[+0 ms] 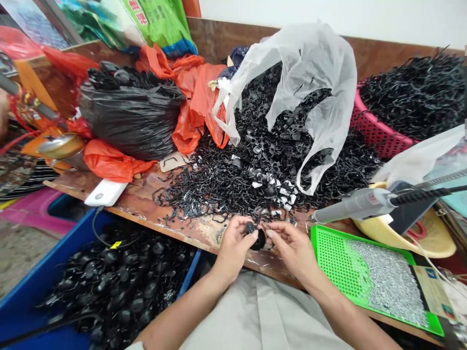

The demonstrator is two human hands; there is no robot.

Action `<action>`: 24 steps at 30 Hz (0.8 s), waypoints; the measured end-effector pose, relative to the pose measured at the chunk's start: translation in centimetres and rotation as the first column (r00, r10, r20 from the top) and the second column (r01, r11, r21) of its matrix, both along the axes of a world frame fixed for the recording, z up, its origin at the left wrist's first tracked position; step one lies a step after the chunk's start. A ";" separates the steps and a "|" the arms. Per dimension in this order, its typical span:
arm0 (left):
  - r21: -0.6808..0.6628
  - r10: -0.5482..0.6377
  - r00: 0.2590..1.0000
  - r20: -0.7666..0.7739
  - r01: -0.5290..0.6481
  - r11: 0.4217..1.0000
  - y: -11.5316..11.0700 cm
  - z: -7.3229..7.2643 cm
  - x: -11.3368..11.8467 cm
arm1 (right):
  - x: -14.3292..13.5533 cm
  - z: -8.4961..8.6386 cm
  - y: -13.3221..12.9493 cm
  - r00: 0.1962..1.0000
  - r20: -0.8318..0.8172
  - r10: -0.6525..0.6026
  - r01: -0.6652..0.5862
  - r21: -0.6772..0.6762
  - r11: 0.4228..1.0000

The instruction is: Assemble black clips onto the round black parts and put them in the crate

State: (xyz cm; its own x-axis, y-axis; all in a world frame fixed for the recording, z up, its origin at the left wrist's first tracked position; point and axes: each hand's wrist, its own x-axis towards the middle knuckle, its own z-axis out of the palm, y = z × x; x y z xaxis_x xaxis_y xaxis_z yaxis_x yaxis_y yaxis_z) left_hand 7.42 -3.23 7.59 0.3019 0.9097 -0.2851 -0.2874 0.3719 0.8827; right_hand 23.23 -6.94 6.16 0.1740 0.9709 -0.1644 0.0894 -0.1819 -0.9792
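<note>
One small black part (pixel 260 239) is pinched in the left hand (pixel 234 247) over the worktop (pixel 145 203), maybe to keep it still; the right hand (pixel 291 244) is at its side, grip hard to tell.

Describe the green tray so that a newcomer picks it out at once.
Start at the brown wooden workbench and follow its near edge to just right of the person's right hand. There lies the shallow, perforated green tray, with small silvery metal pieces spread over its right part. Unlike the pink basket behind it, it is low and bright green.
</note>
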 end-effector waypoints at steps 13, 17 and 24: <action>0.042 -0.197 0.970 -0.145 0.205 0.978 -0.1 -0.7 0.2 | 0.2 1.5 1.9 0.992 0.001 -0.128 0.128 0.050 0.990; 0.014 -0.235 0.948 -0.214 0.243 0.970 0.4 -0.6 0.5 | 0.3 0.9 2.0 0.966 0.258 0.030 -0.051 0.076 0.996; -0.072 -0.273 0.913 -0.303 0.264 0.962 0.3 -0.2 0.8 | 0.6 1.0 1.3 0.920 0.386 0.076 -0.119 0.091 0.989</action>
